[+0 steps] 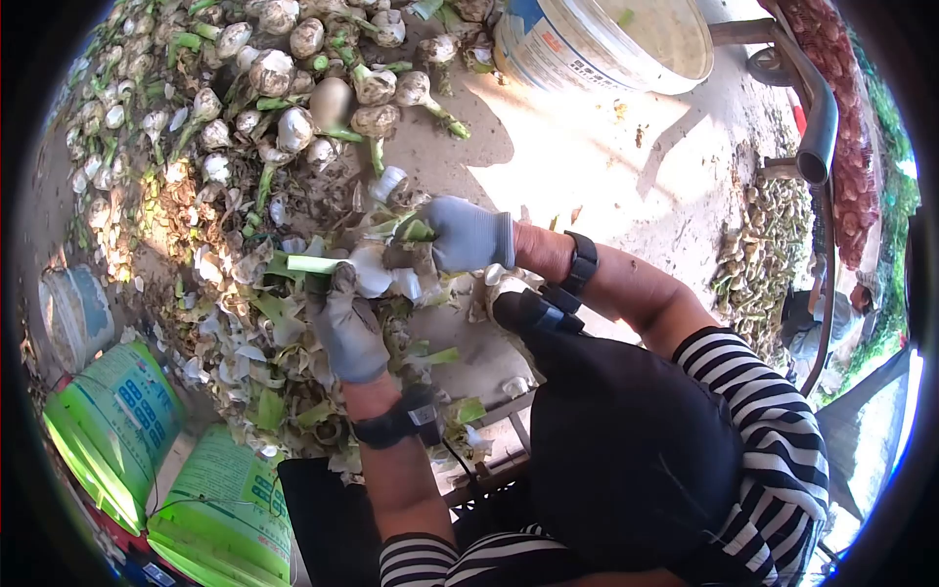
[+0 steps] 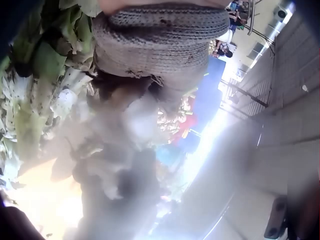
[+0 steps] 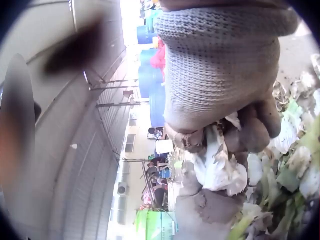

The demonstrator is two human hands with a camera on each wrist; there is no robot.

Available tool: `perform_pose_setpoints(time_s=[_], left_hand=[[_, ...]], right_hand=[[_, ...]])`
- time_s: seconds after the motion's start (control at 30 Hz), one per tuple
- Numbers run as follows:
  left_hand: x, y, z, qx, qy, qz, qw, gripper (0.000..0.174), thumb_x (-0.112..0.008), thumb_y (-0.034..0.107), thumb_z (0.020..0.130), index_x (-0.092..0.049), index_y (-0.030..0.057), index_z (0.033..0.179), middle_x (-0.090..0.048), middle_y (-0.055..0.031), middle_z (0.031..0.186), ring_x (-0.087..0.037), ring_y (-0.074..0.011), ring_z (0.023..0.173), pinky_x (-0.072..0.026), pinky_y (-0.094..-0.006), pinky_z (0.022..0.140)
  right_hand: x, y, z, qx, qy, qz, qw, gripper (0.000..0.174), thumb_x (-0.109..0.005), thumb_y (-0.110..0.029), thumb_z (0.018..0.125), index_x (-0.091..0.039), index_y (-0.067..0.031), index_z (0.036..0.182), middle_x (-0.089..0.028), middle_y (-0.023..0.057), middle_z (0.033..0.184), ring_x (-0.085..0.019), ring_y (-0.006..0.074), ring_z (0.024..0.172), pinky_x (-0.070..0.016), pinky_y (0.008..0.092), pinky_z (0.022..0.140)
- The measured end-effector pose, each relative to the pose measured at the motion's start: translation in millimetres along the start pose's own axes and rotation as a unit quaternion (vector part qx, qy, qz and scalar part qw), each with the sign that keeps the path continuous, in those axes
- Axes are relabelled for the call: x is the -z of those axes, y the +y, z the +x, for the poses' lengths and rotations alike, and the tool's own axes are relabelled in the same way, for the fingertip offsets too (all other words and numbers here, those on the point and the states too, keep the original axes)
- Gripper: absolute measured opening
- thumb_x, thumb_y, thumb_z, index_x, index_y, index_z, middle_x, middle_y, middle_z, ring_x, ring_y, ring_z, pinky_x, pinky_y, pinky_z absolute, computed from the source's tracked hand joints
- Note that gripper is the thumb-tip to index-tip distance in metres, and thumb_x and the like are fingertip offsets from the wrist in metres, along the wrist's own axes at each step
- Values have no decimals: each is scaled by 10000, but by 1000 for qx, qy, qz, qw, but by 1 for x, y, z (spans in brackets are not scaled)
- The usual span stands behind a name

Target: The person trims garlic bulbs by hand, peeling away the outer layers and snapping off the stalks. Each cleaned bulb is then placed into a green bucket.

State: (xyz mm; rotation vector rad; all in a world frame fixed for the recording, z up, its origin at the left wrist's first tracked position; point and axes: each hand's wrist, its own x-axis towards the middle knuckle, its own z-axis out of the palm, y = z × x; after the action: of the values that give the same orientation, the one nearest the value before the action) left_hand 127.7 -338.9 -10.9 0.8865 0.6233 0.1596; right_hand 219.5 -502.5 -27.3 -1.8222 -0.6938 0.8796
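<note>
My left hand (image 1: pixel 349 328), in a soiled knit glove, grips a garlic bulb (image 1: pixel 370 271) whose cut green stem (image 1: pixel 313 264) sticks out to the left. Close beside it, my gloved right hand (image 1: pixel 462 233) curls its fingers and pinches garlic skin (image 3: pixel 218 167), white and papery in the right wrist view. A strip of green leaf (image 1: pixel 419 231) shows at its fingers. The left wrist view is hazy, with the left glove (image 2: pixel 155 57) at the top and a blurred pale bulb below it. Loose husks and leaves (image 1: pixel 284 323) pile up under both hands.
Many untrimmed garlic bulbs (image 1: pixel 293 127) lie at the upper left. A white bucket (image 1: pixel 558 49) stands at the top beside a metal pipe (image 1: pixel 817 147). Green tubs (image 1: pixel 122 416) sit at lower left, near a pale bucket (image 1: pixel 76 318). More garlic (image 1: pixel 763 254) is spread at right.
</note>
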Motion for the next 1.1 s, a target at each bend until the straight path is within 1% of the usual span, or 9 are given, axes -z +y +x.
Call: perform_pose_setpoints(time_s=[0.07, 0.23, 0.37, 0.5, 0.57, 0.6, 0.7, 0.97, 1.1], left_hand=[[-5, 3, -3, -8, -41, 49, 998, 325, -547, 24, 813, -484, 10, 1131, -560, -99, 1039, -556, -207, 949, -474, -356, 833], [18, -8, 2, -31, -84, 79, 993, 334, -534, 73, 834, -478, -9, 1153, -548, -126, 1099, -546, -247, 1009, -475, -390, 845], [22, -18, 5, 62, -102, -134, 984, 353, -455, 210, 886, -482, -34, 1140, -510, -173, 1188, -502, -313, 1099, -420, -431, 934], [62, -32, 29, 106, -169, -336, 920, 368, -428, 209, 896, -468, -32, 1171, -525, -180, 1162, -512, -302, 1084, -395, -436, 968], [52, -22, 30, 102, -97, -298, 944, 364, -421, 221, 903, -472, -16, 1174, -535, -162, 1154, -528, -298, 1061, -400, -446, 964], [48, -18, 31, 101, -81, -297, 946, 357, -411, 227, 909, -477, -3, 1175, -534, -155, 1159, -539, -292, 1046, -428, -449, 937], [33, -14, 26, 74, -20, -188, 979, 354, -401, 239, 915, -488, 4, 1165, -539, -151, 1155, -539, -286, 1050, -449, -445, 916], [6, -30, 14, 121, 31, -91, 988, 336, -412, 260, 905, -543, 1, 1074, -573, -129, 1054, -565, -220, 941, -494, -366, 771], [19, -47, 24, 183, -37, -199, 962, 330, -424, 257, 888, -553, -4, 1044, -588, -120, 1018, -577, -210, 902, -494, -347, 761]], right_hand=[[4, -22, 0, -34, 34, -196, 979, 322, -577, -362, 724, -620, -43, 748, -588, 195, 671, -579, 379, 677, -473, 436, 604], [4, -13, 1, -22, -29, -164, 986, 217, -621, -229, 723, -616, -26, 803, -609, 157, 708, -596, 317, 648, -477, 380, 582], [3, -1, -5, 93, -67, 221, 968, 281, -655, -119, 687, -604, 28, 921, -645, 81, 825, -586, 142, 746, -484, 288, 725], [11, -6, -16, 233, -93, 336, 908, 489, -628, -440, 765, -570, 23, 910, -591, 92, 841, -556, 181, 749, -463, 287, 699], [23, -21, -24, 128, -64, 267, 953, 366, -743, -253, 697, -613, 39, 877, -631, 77, 774, -559, 137, 654, -458, 277, 573], [28, -12, -18, 230, -89, 253, 935, 345, -702, -199, 740, -587, 29, 973, -633, 80, 836, -568, 129, 717, -473, 277, 626], [12, -21, -14, 65, -3, 217, 974, 384, -654, -191, 780, -531, 19, 1077, -623, 119, 912, -598, 163, 790, -483, 276, 693], [10, -24, 3, 76, 56, -194, 977, 253, -645, -222, 765, -601, -65, 959, -612, 148, 742, -607, 319, 688, -483, 363, 603], [7, -18, -3, 134, 57, -40, 989, 163, -640, -180, 773, -627, -53, 875, -614, 140, 724, -606, 275, 643, -483, 343, 598]])
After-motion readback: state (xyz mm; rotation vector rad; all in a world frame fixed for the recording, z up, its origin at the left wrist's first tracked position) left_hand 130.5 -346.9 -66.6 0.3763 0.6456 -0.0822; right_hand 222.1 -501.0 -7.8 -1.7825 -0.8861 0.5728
